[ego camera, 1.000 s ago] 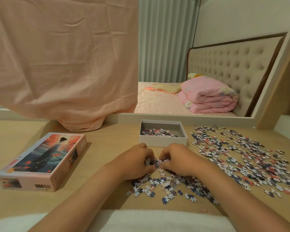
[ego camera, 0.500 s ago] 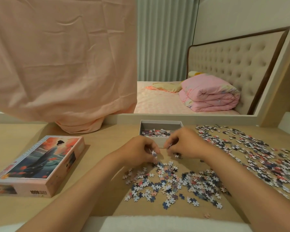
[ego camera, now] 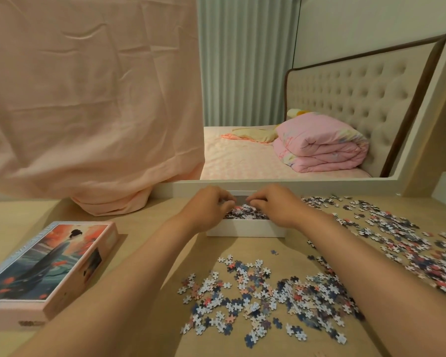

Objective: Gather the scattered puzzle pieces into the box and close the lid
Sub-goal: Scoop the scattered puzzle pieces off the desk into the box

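The white box bottom point(ego camera: 245, 228) stands at the back of the desk with a heap of puzzle pieces point(ego camera: 245, 212) inside. Both my hands hover over it, side by side. My left hand point(ego camera: 208, 209) has its fingers curled down over the left part of the box, with small pieces at the fingertips. My right hand point(ego camera: 276, 206) curls the same way over the right part. Loose pieces point(ego camera: 255, 292) lie scattered on the desk in front of me, and a wider spread of pieces point(ego camera: 397, 235) covers the right side. The illustrated lid point(ego camera: 49, 266) lies at the left.
A peach cloth point(ego camera: 88, 99) hangs down to the desk behind the lid. A mirror frame point(ego camera: 268, 185) runs along the back edge right behind the box. My forearms cross the wooden desk point(ego camera: 152, 228) on both sides of the near pieces.
Both hands lifted a clump of pieces from the near pile and carried it forward; they are now over the box instead of on the desk.
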The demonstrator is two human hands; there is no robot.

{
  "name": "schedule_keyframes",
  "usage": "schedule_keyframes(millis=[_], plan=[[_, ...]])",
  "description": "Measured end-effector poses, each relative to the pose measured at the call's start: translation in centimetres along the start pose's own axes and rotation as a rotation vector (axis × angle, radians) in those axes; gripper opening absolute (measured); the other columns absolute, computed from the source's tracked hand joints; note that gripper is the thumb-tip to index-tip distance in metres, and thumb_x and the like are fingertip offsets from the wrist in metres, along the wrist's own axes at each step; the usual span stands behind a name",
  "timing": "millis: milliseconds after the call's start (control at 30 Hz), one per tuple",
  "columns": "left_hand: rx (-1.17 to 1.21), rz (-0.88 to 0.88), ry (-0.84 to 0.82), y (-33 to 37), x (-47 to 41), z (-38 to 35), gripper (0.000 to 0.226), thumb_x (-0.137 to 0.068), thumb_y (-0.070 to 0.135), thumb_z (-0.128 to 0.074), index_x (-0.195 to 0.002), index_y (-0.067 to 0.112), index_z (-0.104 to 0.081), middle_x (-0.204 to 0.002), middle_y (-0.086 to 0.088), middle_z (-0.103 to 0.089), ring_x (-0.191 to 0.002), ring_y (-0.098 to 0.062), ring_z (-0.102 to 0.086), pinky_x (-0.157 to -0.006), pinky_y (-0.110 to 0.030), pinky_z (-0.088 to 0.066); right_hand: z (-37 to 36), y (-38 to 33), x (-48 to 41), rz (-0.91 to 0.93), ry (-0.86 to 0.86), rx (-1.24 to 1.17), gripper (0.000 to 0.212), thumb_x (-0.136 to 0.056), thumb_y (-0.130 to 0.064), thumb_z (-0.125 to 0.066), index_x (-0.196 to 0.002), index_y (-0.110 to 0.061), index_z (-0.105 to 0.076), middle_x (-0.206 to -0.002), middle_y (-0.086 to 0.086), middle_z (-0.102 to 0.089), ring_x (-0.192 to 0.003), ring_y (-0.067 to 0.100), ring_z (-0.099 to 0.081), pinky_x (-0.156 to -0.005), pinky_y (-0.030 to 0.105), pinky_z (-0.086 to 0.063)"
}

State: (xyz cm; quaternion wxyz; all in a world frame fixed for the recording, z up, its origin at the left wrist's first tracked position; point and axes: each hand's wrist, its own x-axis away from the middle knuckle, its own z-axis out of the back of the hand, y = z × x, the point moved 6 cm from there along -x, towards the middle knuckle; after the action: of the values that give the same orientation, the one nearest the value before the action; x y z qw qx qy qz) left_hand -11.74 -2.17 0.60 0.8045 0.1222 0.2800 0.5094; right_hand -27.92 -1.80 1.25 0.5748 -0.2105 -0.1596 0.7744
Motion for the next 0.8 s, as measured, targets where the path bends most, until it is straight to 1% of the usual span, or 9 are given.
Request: schedule_keyframes(millis=[133,267,333,433,500,633,667,733,800], plan=[[-0.131,-0.059,-0.103,-0.7,1.4,-0.8,0.031,-0.097,0.040,-0.051,-0.120,0.027,-0.068,-0.121,0.003,-0.064,-0.110,-0.015,-0.056,-0.097,-0.034,-0.043,0.0,-0.1,0.8,0.035,0.009,0.013,0.028,-0.101,-0.025,-0.052,-0.123,-0.021,-0.069,-0.125,-0.002,-0.068,-0.112,0.015,-0.060,-0.086,0.022,-0.039],[-0.209,-0.015,-0.229,-0.8,3.6,-1.7,0.049,-0.095,0.048,-0.050,-0.141,0.032,-0.049,-0.150,0.005,-0.041,-0.140,-0.016,-0.029,-0.114,-0.035,-0.022,-0.8,-0.8,2.7,0.060,-0.068,0.048,0.028,-0.100,-0.029,-0.054,-0.123,-0.024,-0.069,-0.126,-0.006,-0.067,-0.111,0.012,-0.061,-0.091,0.025,-0.044],[-0.226,-0.006,-0.238,-0.7,4.5,-1.8,0.054,-0.094,0.051,-0.051,-0.145,0.034,-0.043,-0.156,0.008,-0.032,-0.146,-0.014,-0.018,-0.118,-0.035,-0.015,-1.2,-1.0,3.7,0.061,-0.101,0.065,0.027,-0.099,-0.030,-0.056,-0.121,-0.025,-0.070,-0.124,-0.006,-0.068,-0.111,0.012,-0.062,-0.098,0.031,-0.048],[-0.215,-0.016,-0.188,-0.4,5.7,-1.1,0.057,-0.093,0.052,-0.052,-0.147,0.038,-0.038,-0.159,0.006,-0.026,-0.147,-0.015,-0.016,-0.120,-0.036,-0.015,-0.6,-1.5,5.1,0.069,-0.078,0.126,0.033,-0.097,-0.032,-0.058,-0.130,-0.029,-0.064,-0.136,-0.008,-0.061,-0.125,0.014,-0.055,-0.107,0.032,-0.042],[-0.192,-0.058,-0.077,0.5,6.7,0.0,0.053,-0.093,0.048,-0.054,-0.143,0.038,-0.042,-0.156,0.006,-0.031,-0.144,-0.013,-0.022,-0.119,-0.034,-0.020,0.3,-2.5,6.4,0.106,-0.020,0.155,0.035,-0.097,-0.032,-0.058,-0.132,-0.030,-0.061,-0.138,-0.009,-0.058,-0.127,0.013,-0.052,-0.107,0.031,-0.040],[-0.160,-0.258,0.176,3.6,9.9,2.2,0.024,-0.090,0.037,-0.056,-0.113,0.033,-0.062,-0.122,0.015,-0.052,-0.117,-0.006,-0.045,-0.100,-0.032,-0.041,1.0,-4.1,9.7,0.108,-0.065,0.091,0.029,-0.096,-0.035,-0.059,-0.125,-0.038,-0.063,-0.117,-0.014,-0.067,-0.094,-0.001,-0.063,-0.087,0.025,-0.050],[-0.141,-0.273,0.161,4.0,10.7,2.2,0.022,-0.089,0.041,-0.054,-0.108,0.034,-0.061,-0.117,0.017,-0.052,-0.112,-0.004,-0.046,-0.096,-0.032,-0.043,0.8,-4.3,10.6,0.088,-0.125,0.080,0.029,-0.095,-0.036,-0.061,-0.123,-0.039,-0.063,-0.110,-0.017,-0.066,-0.089,-0.003,-0.063,-0.084,0.024,-0.051],[-0.098,-0.226,-0.012,4.3,11.7,0.9,0.033,-0.086,0.057,-0.050,-0.113,0.039,-0.058,-0.121,0.020,-0.049,-0.114,-0.001,-0.044,-0.098,-0.034,-0.043,0.3,-4.2,12.3,0.046,-0.242,0.098,0.035,-0.090,-0.041,-0.067,-0.125,-0.042,-0.062,-0.109,-0.022,-0.060,-0.096,-0.002,-0.060,-0.088,0.026,-0.049],[-0.131,-0.150,-0.248,4.1,12.8,-1.1,0.061,-0.081,0.072,-0.051,-0.134,0.044,-0.045,-0.144,0.017,-0.036,-0.133,-0.004,-0.031,-0.112,-0.036,-0.033,-0.2,-3.6,13.4,0.004,-0.323,0.129,0.053,-0.082,-0.047,-0.074,-0.132,-0.045,-0.055,-0.128,-0.019,-0.055,-0.117,0.004,-0.053,-0.099,0.032,-0.044]])
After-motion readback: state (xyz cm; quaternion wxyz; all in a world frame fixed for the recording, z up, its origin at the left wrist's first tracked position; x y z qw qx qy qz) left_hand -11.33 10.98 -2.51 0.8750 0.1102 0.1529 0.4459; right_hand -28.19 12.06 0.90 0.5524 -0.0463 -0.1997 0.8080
